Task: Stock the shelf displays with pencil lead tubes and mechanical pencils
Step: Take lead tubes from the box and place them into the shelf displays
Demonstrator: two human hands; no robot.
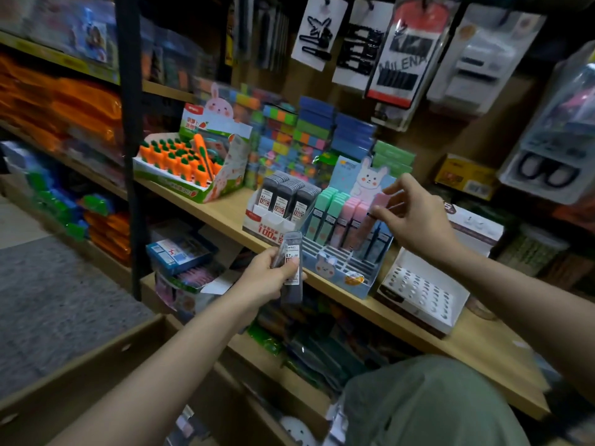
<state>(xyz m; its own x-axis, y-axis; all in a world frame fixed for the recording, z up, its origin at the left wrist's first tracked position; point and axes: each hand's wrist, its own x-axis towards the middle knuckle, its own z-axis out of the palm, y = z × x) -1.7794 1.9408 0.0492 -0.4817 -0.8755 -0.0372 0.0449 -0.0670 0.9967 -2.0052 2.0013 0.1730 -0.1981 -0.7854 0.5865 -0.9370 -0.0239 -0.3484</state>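
Plainly, in the head view, the moment turned on how the two hands stood to the two shelf displays. The left hand point(273, 272) was curled round a few dark pencil lead tubes point(291, 268), gripping them upright, their long axis running near-to-far and slightly tilted, labels facing the camera. That hand hovered at the near edge of the wooden shelf point(225, 214), just near of the white lead-tube display point(273, 222), whose three rows of dark tubes stood upright behind its front wall. So the tubes in hand already lay close to the orientation of those in the display, which stood just beyond and slightly left of the hand; by my judgement a short reach forward and a drop would have seated them.

The right hand point(415, 217) was farther and to the right, over the blue bunny display point(338, 268). Its thumb and fingers pinched a pink mechanical pencil pack point(375, 210), held upright at the right end of the row of green and pink packs. I could not tell whether the pack was already seated in its slot. Empty slots showed along the display's near rows. Right of it sat a white tray with holes point(421, 294).
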